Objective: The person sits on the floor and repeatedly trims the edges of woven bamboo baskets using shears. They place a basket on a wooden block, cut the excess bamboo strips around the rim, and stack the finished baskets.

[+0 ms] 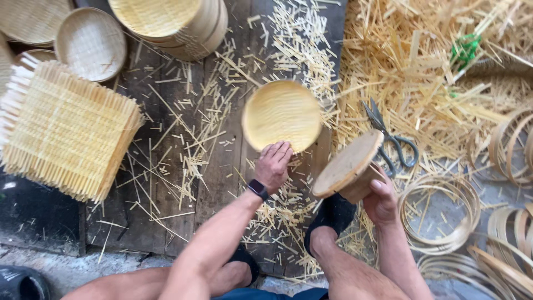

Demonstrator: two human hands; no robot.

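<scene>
Splinter-strewn dark plank floor (pixel 166 183); left hand (pixel 273 165) clasping round woven tray (pixel 281 115) rim, right hand (pixel 381 201) gripping wooden block (pixel 348 166).

Bare arms and legs, a dark smartwatch (pixel 257 189) (left wrist), black slip-on shoes (pixel 331 218), blue shorts (pixel 266 294).

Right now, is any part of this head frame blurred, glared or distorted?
Head view: the round woven tray in the left hand looks motion-softened; the scissors and stacked mats are sharp; light is even, no glare; the frame edges bend slightly.
</scene>
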